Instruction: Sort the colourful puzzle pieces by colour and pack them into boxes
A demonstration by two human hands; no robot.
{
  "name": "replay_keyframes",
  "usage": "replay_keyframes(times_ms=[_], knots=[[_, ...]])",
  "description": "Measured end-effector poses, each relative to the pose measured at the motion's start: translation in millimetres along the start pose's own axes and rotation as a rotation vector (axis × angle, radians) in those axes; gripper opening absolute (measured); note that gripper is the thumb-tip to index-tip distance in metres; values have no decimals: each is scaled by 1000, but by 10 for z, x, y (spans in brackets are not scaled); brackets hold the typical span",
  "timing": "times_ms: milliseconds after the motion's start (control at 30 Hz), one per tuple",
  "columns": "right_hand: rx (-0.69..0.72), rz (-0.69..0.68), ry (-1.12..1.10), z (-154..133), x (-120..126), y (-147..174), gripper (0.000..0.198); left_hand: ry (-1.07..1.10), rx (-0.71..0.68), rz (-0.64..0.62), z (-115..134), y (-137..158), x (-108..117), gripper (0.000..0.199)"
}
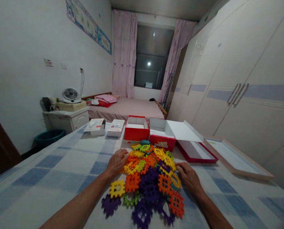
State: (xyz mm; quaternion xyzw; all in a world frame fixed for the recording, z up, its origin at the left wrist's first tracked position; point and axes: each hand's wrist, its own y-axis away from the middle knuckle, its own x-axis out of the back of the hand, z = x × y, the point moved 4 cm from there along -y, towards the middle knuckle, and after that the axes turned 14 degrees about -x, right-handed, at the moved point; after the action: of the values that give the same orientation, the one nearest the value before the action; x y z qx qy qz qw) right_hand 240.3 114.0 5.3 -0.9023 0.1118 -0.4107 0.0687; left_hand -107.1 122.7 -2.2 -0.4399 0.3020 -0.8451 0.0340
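A heap of plastic interlocking blocks (151, 165), flat and toothed, in yellow, orange, purple, green and teal, lies on the checked bed cover. My left hand (118, 163) rests against the heap's left edge, its fingers bent loosely toward the orange and yellow blocks. At the opposite edge, my right hand (189, 175) lies with its fingers reaching to the yellow blocks. Both hands look open and neither lifts a block; some fingertips are hidden. Closer to me, a purple block (110, 205), a yellow block (117, 189) and an orange block (176, 203) lie at the fringe.
Behind the heap stand a red open box (137, 133) and another open box (162, 143) with its white lid raised. A dark-red tray (199, 160) and a shallow beige tray (253, 171) lie to the right. Two white boxes (95, 129) (116, 131) sit at the left.
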Motion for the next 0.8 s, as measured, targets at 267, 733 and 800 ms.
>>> replay_keyframes(times_ms=[267,733,800], knots=[[82,-94,17,-17,22,48,27,-3,1,-56,-33,-5,0,39],[86,-130,73,-33,36,96,22,-12,19,-60,-42,-14,7,42],[82,-111,45,-31,52,90,23,-14,18,-59,-42,-11,8,42]])
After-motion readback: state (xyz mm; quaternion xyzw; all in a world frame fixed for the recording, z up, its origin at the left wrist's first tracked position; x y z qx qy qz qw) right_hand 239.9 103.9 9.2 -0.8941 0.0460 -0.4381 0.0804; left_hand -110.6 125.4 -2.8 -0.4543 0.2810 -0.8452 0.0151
